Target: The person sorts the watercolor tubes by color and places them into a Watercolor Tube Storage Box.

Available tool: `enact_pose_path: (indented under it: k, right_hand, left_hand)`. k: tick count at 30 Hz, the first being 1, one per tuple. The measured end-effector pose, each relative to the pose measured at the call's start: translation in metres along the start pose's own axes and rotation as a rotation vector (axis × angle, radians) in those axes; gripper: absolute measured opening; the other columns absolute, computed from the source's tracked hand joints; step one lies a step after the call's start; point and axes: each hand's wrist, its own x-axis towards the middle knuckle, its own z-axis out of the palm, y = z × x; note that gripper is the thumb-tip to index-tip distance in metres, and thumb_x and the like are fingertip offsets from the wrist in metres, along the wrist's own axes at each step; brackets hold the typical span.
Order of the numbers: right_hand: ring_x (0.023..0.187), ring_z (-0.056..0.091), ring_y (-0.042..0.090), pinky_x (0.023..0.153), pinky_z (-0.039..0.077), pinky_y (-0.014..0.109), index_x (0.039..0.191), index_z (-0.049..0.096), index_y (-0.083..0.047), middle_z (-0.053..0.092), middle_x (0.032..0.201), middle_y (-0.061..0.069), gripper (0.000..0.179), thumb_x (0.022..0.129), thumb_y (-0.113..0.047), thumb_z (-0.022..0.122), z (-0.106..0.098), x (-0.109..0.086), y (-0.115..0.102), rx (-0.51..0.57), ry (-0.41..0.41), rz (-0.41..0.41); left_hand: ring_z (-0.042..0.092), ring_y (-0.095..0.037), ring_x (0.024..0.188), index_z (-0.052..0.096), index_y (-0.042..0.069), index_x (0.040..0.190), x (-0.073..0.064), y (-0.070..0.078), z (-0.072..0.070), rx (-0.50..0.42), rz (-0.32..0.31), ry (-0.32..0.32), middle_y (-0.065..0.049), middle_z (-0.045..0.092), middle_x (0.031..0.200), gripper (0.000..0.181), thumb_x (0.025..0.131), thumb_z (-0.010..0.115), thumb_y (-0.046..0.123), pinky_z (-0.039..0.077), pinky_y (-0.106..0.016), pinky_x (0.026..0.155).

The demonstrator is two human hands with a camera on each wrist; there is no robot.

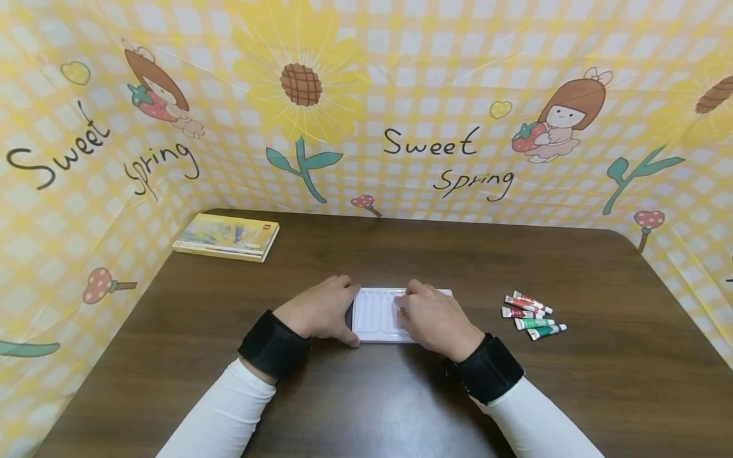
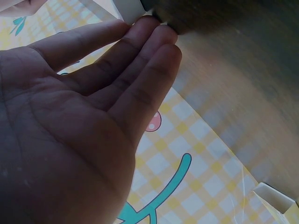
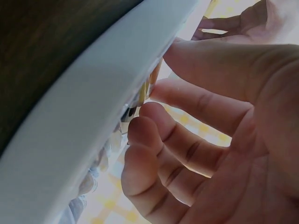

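Observation:
A shallow white paint tray (image 1: 375, 315) with parallel slots lies on the table between both hands. My left hand (image 1: 322, 310) holds its left end, thumb by the near corner and fingers by the far one. Those fingers (image 2: 142, 93) look nearly straight in the left wrist view. Over the tray's right part, my right hand (image 1: 435, 316) pinches a small orange paint tube (image 3: 155, 73) between thumb and forefinger, mostly hidden by the fingers. The other fingers (image 3: 140, 170) curl loosely beside the tray's white side wall (image 3: 88, 107), where more items show in the slots.
Several small red and green paint tubes (image 1: 529, 314) lie in a loose group right of the tray. A yellow illustrated box (image 1: 229, 236) sits at the table's far left corner. Yellow checked cloth (image 1: 401, 76) stands behind and beside the brown table (image 1: 366, 401).

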Motion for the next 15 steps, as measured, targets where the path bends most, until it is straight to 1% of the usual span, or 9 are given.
enact_pose_path:
  k: [7,15]
  right_hand:
    - [0.085,0.061,0.022,0.07,0.055,0.038,0.12,0.08,-0.011,0.069,0.107,0.011,0.024,0.098,-0.018,0.073,0.0006,-0.0015,0.0014,0.006,0.005,-0.006]
    - [0.086,0.061,0.019,0.072,0.056,0.036,0.126,0.078,-0.011,0.069,0.111,0.01,0.033,0.096,-0.022,0.078,0.0,-0.0022,0.0054,0.061,0.012,0.013]
  left_hand:
    - [0.054,-0.034,0.134,0.055,-0.003,0.148,0.0003,-0.0003,0.0017,-0.007,0.006,0.01,-0.02,0.057,0.146,0.092,0.076,0.095,0.038,0.048,-0.049,0.114]
    - [0.053,-0.034,0.136,0.054,-0.002,0.149,0.0009,-0.0006,0.0015,-0.007,0.0,0.001,-0.02,0.055,0.148,0.092,0.076,0.094,0.038,0.048,-0.049,0.115]
